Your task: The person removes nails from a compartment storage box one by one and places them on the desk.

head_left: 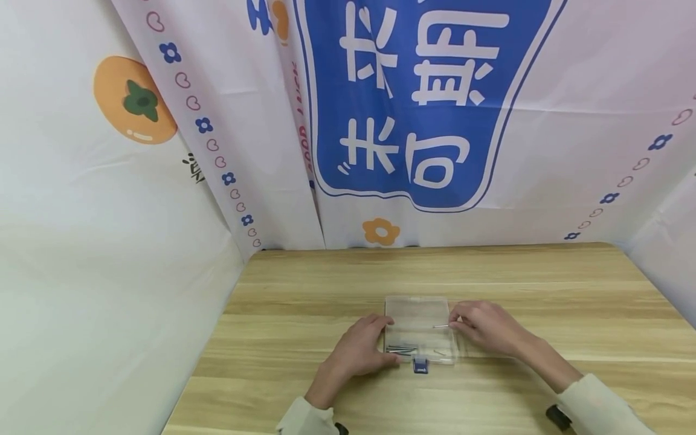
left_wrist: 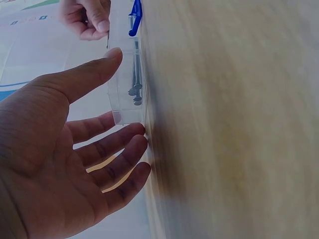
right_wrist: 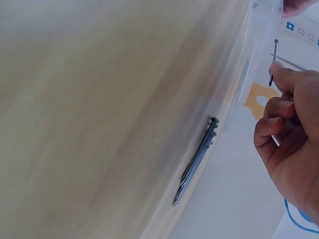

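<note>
A clear plastic box (head_left: 415,311) lies on the table, its lid tipped back and a blue latch (head_left: 420,365) at the front. My left hand (head_left: 363,350) grips its left end, thumb on the front wall and fingers along the far side. Several long nails (left_wrist: 136,74) lie in the left compartment. At the box's right side, my right hand (head_left: 486,326) pinches one thin nail (right_wrist: 274,52) between thumb and forefinger, above the compartments. A small thin piece (head_left: 439,353) sits in the right compartment.
Several dark nails (right_wrist: 197,162) lie together on the wood-grain table (head_left: 283,386) in the right wrist view; the head view does not show them clearly. A printed cloth (head_left: 261,121) hangs behind the table's far edge, and white cloth (head_left: 81,272) at its left.
</note>
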Motion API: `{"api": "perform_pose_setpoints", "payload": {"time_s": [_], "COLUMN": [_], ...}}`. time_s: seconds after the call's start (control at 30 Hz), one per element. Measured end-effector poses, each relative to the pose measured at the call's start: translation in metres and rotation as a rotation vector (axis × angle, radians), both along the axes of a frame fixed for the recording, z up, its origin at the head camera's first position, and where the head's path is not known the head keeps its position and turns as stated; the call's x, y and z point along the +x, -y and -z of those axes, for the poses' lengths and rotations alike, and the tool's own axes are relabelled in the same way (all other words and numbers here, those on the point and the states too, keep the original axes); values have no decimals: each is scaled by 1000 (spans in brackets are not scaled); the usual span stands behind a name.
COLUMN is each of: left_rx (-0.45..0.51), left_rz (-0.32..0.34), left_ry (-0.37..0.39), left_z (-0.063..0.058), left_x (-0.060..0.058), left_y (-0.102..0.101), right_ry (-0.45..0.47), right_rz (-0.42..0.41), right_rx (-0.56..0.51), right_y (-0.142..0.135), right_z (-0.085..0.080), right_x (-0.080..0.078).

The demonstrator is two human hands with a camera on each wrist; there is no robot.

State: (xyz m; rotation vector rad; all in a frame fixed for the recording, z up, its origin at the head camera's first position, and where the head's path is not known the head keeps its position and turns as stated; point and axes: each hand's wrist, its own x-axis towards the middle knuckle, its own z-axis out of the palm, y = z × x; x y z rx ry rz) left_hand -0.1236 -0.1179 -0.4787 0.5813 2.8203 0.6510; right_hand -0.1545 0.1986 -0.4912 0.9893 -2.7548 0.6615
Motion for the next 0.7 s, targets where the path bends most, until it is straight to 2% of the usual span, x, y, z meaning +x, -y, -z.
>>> {"api": "perform_pose_setpoints", "payload": {"time_s": [0.33, 0.7], "left_rx": [2, 1], "left_rz": [5, -3], "left_ry": [-1, 3], "left_z": [2, 0], "left_x": [1, 1], "left_y": [1, 1], "right_ry": [-42, -66], "right_rz": [38, 81], "right_rx": [18, -26], "right_y": [-19, -43], "right_z": [3, 4], "right_x": [5, 13]}}
